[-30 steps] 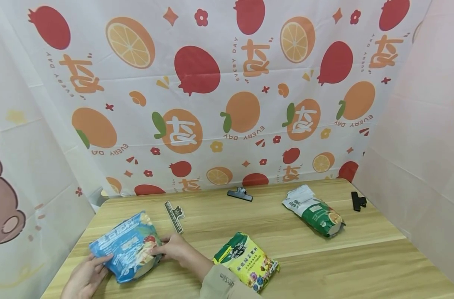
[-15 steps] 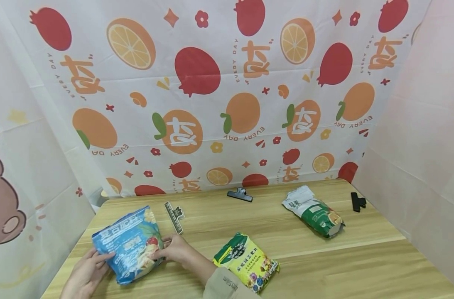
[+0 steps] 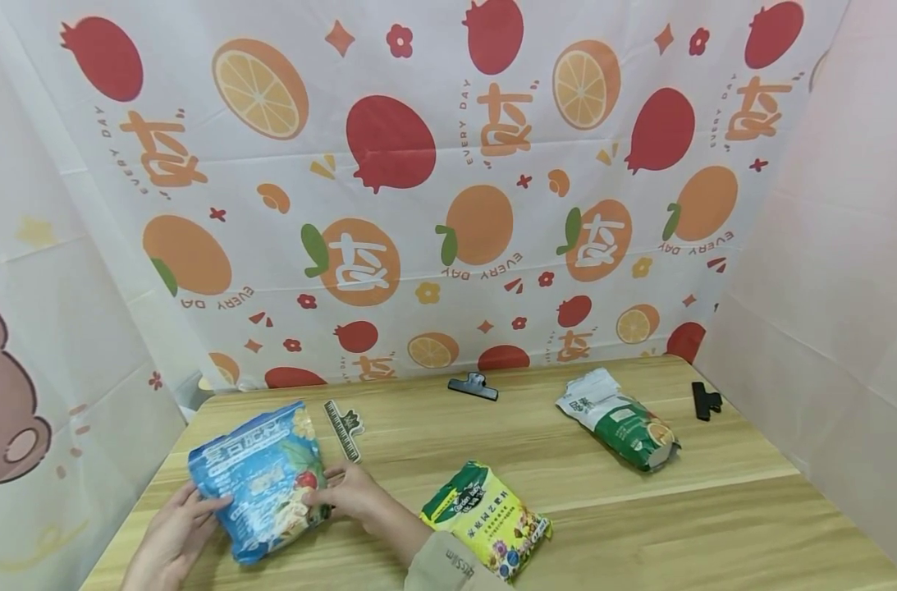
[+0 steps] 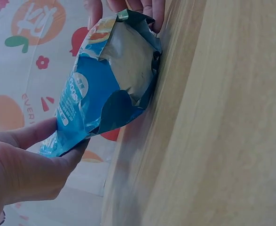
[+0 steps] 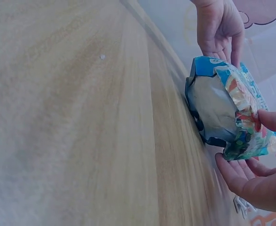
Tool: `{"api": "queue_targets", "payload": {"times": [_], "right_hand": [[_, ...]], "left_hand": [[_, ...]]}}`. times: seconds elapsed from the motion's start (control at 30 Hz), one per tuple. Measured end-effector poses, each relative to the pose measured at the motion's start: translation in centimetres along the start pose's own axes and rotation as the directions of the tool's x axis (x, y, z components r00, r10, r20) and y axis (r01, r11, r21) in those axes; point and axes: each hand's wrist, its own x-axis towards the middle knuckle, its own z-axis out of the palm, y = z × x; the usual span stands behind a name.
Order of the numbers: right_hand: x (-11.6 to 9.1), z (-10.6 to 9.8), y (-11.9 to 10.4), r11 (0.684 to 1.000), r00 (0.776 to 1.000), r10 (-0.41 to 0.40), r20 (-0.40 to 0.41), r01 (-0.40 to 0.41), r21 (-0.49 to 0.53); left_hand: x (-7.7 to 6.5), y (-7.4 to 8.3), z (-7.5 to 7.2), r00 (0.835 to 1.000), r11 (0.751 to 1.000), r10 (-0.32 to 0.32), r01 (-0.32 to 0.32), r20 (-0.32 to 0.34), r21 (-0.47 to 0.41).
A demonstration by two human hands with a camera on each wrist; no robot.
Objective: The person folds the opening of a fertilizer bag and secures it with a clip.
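Both hands hold a blue plastic food bag (image 3: 259,484) at the left of the table, its printed front tilted toward the head camera. My left hand (image 3: 175,533) grips its left side, thumb on the front. On the lower right side, my right hand (image 3: 352,492) pinches the bag, thumb in front and fingers behind. In the left wrist view, the folded pale bottom of the bag (image 4: 130,61) faces the camera, close over the wood. A long clip with a piano-key pattern (image 3: 342,431) lies just behind the bag.
A yellow and green fertilizer pouch (image 3: 485,521) lies beside the right forearm. Farther right is a green and white bag (image 3: 621,423) with its top folded over. One black clip (image 3: 473,386) lies at the back edge, another (image 3: 707,400) at the right edge. Printed cloth hangs behind.
The blue bag has shifted slightly right and its top edge has risen, both hands moving along with it. The other bags and the clips stay where they were.
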Motion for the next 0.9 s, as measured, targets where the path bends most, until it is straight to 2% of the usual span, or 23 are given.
{"api": "queue_targets", "payload": {"times": [0.13, 0.27, 0.47, 0.7, 0.9], "right_hand": [[-0.1, -0.3, -0.2, 1.0, 1.0, 0.005, 0.007, -0.005, -0.017], [-0.2, -0.5, -0.3, 1.0, 1.0, 0.01, 0.01, -0.01, -0.02], [-0.3, -0.7, -0.3, 1.0, 1.0, -0.009, -0.007, 0.009, -0.025], [-0.5, -1.0, -0.7, 0.998, 1.0, 0.016, -0.014, -0.017, -0.068], [-0.5, -1.2, -0.7, 0.997, 1.0, -0.005, -0.015, 0.004, -0.075]], "left_hand": [[-0.2, 0.2, 0.3, 0.999, 0.999, 0.014, -0.015, 0.03, 0.033], [-0.5, 0.5, 0.9, 0.999, 0.999, 0.019, -0.02, 0.032, 0.048], [-0.5, 0.8, 1.4, 0.999, 0.999, 0.025, -0.025, 0.02, 0.038], [-0.1, 0.7, 1.5, 0.998, 0.998, 0.047, -0.049, 0.042, 0.043], [0.2, 0.3, 1.3, 0.993, 0.995, 0.104, -0.104, 0.063, -0.001]]}}
